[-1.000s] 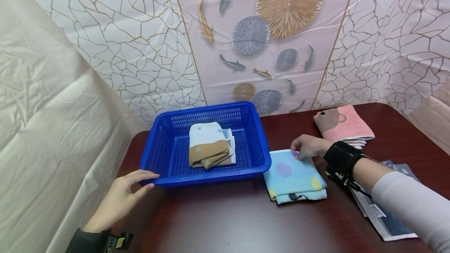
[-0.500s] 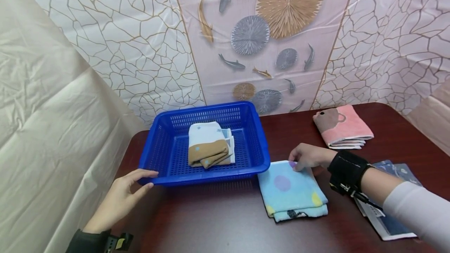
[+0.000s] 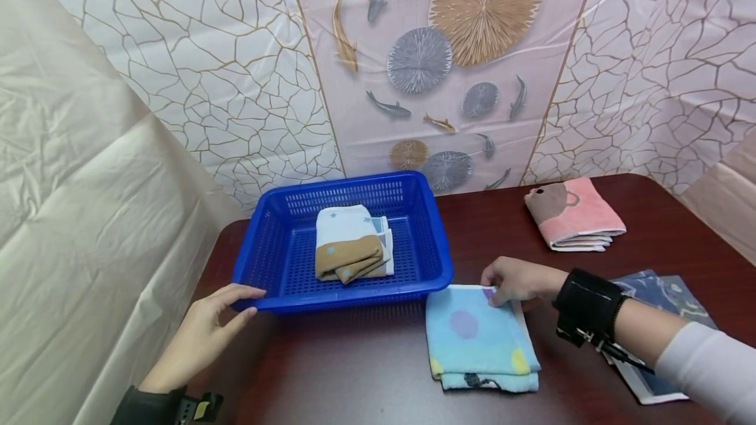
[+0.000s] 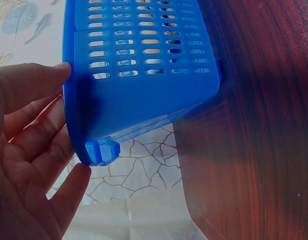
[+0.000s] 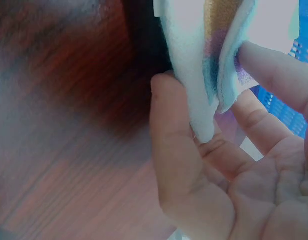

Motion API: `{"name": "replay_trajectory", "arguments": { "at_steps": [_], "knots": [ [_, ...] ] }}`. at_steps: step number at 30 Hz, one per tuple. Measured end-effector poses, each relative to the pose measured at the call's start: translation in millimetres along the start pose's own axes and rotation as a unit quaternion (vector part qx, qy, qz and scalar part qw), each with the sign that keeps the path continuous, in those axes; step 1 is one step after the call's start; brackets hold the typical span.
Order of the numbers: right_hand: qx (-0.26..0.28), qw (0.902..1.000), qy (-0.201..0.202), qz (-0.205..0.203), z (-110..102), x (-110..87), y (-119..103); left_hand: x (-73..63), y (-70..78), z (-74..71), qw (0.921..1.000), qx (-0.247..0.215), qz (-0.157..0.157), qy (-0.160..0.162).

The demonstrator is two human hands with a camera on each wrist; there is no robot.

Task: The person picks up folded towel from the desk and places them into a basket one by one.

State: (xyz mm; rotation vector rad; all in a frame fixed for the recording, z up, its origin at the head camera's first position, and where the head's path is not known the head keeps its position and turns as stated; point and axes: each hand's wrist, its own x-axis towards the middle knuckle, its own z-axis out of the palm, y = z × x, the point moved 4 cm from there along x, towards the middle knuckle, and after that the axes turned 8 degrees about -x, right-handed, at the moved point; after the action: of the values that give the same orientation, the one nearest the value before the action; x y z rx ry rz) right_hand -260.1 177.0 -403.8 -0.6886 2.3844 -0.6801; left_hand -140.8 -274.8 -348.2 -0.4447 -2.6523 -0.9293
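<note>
My left hand [image 3: 208, 330] is at the near left corner of a blue plastic basket [image 3: 354, 298], its thumb and fingers on either side of the rim; in the left wrist view the fingertips [image 4: 64, 72] touch the rim's edge. Inside the basket lies a folded white-and-brown towel [image 3: 348, 241] over another folded cloth. My right hand [image 3: 520, 281] pinches the far edge of a folded light-blue towel [image 3: 484, 333] with purple and yellow spots, right of the basket's near corner. In the right wrist view, layered towel edges [image 5: 189, 65] sit between the fingers.
A folded pink towel [image 3: 581, 212] with a brown animal picture lies at the back right of the dark red table [image 3: 342, 372]. Partly under my right forearm is a blue-grey folded cloth [image 3: 673, 300] with a white edge. Patterned fabric walls [image 3: 236, 71] stand behind the table.
The light-blue towel has slid toward me and slightly left, with my right hand on its far edge. My left hand and the basket have hardly moved.
</note>
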Motion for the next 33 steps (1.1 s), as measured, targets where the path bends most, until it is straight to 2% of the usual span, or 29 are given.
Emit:
{"name": "replay_trajectory", "arguments": {
  "at_steps": [10,21,29,33],
  "knots": [
    [-0.013,0.9996,-0.003,-0.026,14,-6.8,-13,0.3,-0.1,-1.2,0.9999,0.012,-0.004,0.001],
    [-0.013,0.9989,0.017,-0.041,30,-1.4,-32,-0.3,-1.3,0.1,1.0000,-0.004,0.003,-0.001],
    [0.018,0.9978,0.043,-0.048,40,6.9,-44,-1.6,-0.5,0.8,1.0000,0.002,-0.007,0.001],
    [0.025,0.9947,0.072,-0.069,46,12.5,-53,-0.6,0.1,0.2,0.9999,0.004,-0.015,0.001]
  ]
}}
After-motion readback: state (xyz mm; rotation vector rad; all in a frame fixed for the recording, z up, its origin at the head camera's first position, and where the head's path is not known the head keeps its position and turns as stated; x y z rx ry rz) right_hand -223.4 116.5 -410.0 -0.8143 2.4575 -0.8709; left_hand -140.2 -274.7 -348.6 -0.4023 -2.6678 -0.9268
